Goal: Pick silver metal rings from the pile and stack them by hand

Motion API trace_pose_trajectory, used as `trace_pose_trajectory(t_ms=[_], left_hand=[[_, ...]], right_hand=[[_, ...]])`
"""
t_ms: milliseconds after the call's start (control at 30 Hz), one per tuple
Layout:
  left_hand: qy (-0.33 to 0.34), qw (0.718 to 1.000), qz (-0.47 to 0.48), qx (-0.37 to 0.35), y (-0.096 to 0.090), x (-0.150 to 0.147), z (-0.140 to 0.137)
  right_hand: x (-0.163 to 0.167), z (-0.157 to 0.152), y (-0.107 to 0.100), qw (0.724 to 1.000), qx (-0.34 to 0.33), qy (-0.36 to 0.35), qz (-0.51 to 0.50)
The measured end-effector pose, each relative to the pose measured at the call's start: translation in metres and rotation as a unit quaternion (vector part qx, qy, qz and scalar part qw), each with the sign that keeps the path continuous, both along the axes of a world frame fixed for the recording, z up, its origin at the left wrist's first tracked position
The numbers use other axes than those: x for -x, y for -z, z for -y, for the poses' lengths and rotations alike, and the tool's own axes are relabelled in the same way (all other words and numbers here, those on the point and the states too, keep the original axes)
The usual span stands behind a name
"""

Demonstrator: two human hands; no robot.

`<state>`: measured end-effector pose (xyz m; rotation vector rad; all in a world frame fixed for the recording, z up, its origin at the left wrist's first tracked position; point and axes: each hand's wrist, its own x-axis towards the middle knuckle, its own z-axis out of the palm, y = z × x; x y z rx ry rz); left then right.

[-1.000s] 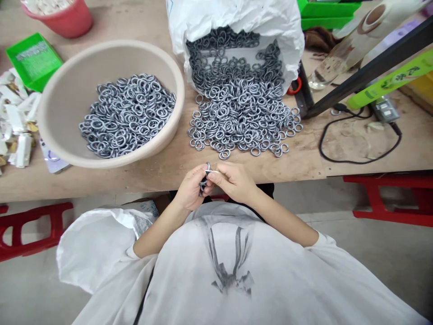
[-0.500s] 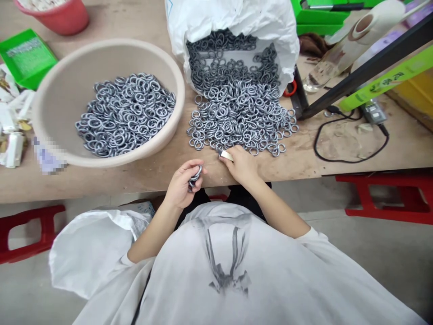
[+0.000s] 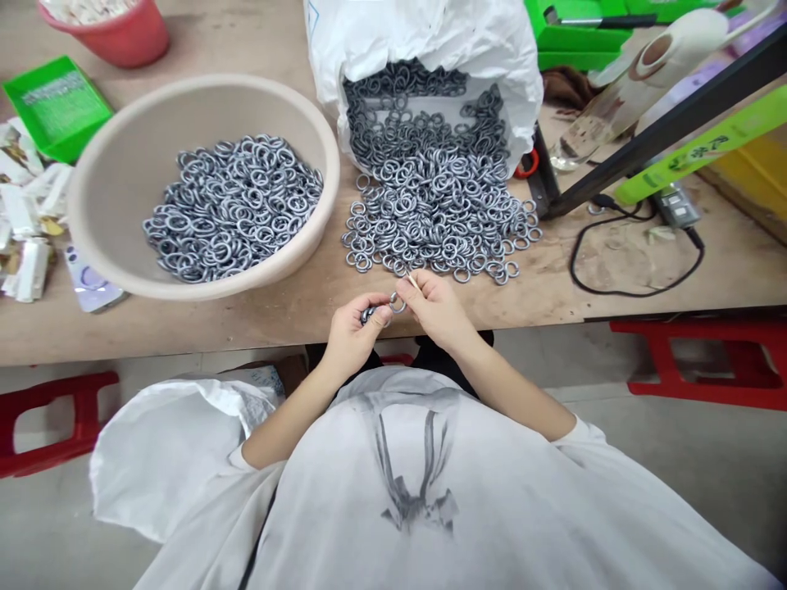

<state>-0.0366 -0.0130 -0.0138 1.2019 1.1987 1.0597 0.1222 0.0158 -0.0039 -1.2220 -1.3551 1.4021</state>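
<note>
My left hand point(image 3: 350, 336) is closed around several grey metal-looking rings point(image 3: 368, 315), held just over the table's front edge. One single ring point(image 3: 398, 302) stands out between the fingertips of both hands. My right hand point(image 3: 439, 311) pinches a small tool with a thin cream-coloured handle point(image 3: 414, 283), its working end hidden by the fingers. Just beyond the hands lies a loose heap of grey rings point(image 3: 443, 213), spilling out of a white sack point(image 3: 424, 33). To the left, a beige basin point(image 3: 104, 188) holds many more such rings.
A phone point(image 3: 92, 283) lies partly under the basin's left rim, near white pieces point(image 3: 25, 213). Behind are a green tray point(image 3: 92, 135) and a red tub point(image 3: 138, 41). A black bar point(image 3: 615, 168), a cable point(image 3: 575, 262) and a spray bottle point(image 3: 590, 131) occupy the right.
My hands have come together, the left moving right and turning over. A single ring now shows between them. The tool in my right hand has turned from lying flat to edge-on.
</note>
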Motion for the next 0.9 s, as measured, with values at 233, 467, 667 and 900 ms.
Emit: trace_pose_trajectory(t_ms=[233,467,667,900], left_hand=[[0.024,0.994,0.074,0.071,-0.003,-0.003,-0.001],[0.056,0.963,0.207,0.163,-0.006,-0.004,-0.001],[0.06,0.95,0.241,0.187,-0.012,-0.001,0.001],[0.046,0.944,0.257,0.201,-0.01,-0.001,0.002]], right_hand=[[0.003,0.007,-0.002,0.998,-0.04,0.01,0.054],[0.003,0.003,-0.004,0.995,-0.03,-0.087,-0.049],[-0.006,0.008,-0.002,0.984,-0.131,-0.045,0.114],[-0.011,0.021,-0.01,0.941,-0.23,-0.099,0.226]])
